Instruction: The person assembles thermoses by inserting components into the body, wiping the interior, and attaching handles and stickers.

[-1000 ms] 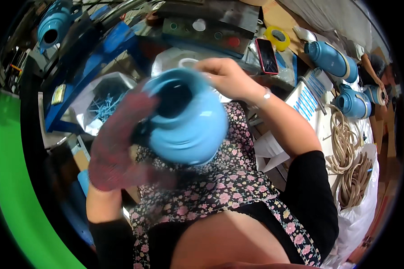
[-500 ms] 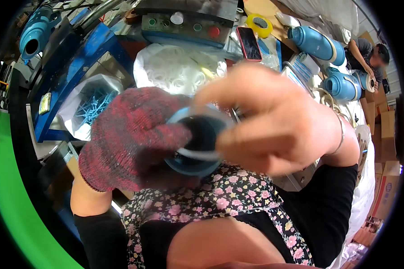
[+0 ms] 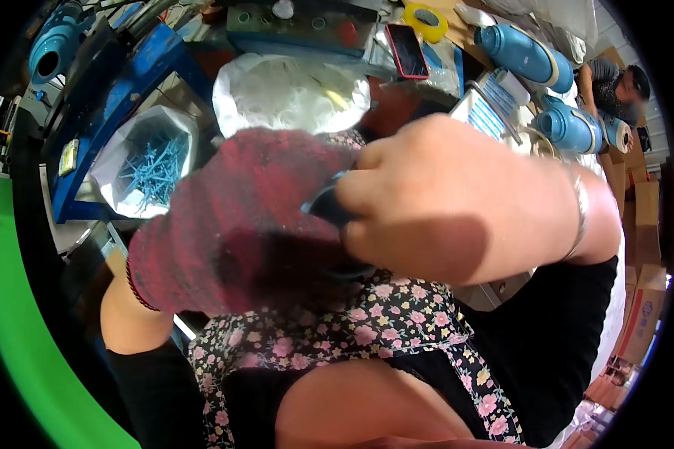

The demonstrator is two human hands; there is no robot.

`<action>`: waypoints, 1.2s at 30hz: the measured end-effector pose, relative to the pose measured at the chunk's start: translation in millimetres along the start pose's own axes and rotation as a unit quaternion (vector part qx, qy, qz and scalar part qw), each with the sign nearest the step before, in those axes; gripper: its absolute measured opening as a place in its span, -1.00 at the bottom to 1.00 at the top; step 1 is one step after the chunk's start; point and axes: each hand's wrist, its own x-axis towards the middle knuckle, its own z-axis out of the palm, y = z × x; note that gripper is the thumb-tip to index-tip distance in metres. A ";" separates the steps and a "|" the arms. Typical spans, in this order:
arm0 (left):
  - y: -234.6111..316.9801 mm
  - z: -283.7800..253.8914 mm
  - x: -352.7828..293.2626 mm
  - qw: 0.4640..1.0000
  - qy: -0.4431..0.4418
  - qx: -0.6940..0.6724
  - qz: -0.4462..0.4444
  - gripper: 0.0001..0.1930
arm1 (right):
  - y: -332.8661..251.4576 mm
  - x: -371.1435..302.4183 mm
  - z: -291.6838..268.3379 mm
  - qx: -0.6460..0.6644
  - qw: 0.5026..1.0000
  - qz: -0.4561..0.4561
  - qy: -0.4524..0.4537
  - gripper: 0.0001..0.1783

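My left hand (image 3: 251, 224), in a dark red and black knitted glove, is closed around a blue round hollow part (image 3: 326, 207) in front of my apron. Little of this part shows: a piece of its blue rim and the dark opening. Over that opening is my bare right hand (image 3: 442, 202), its fingers curled in toward the rim. Whatever its fingertips hold is hidden. Just beyond the hands, a white bag (image 3: 228, 101) contains pale rings. To the left, another white bag (image 3: 105, 179) holds thin blue plastic pieces (image 3: 157, 172).
A blue metal frame (image 3: 120, 105) stands at the left. Behind the bags are a control box (image 3: 299, 34), a phone (image 3: 407, 52) and a tape roll (image 3: 425, 22). Blue flask bodies (image 3: 520, 56) lie at the right, with a person (image 3: 614, 93) near them and cardboard boxes (image 3: 644, 307) below.
My right hand has come down over the opening of the blue part. The left hand has tilted the part, so its mouth and the pale ring there are now mostly hidden.
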 end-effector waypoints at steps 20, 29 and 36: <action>-170.7 -115.1 -84.6 0.938 0.284 0.020 -0.198 -0.54 | 68.0 -20.6 55.3 0.181 0.797 0.213 0.535 -0.73; -255.9 -200.3 -190.1 0.644 0.138 0.549 -0.515 -0.51 | 47.6 50.0 86.9 0.688 0.497 0.290 0.442 -0.01; -70.2 -166.1 -278.6 0.683 0.342 0.538 -0.355 -0.75 | 148.2 115.8 29.5 0.669 0.538 0.324 0.397 -0.37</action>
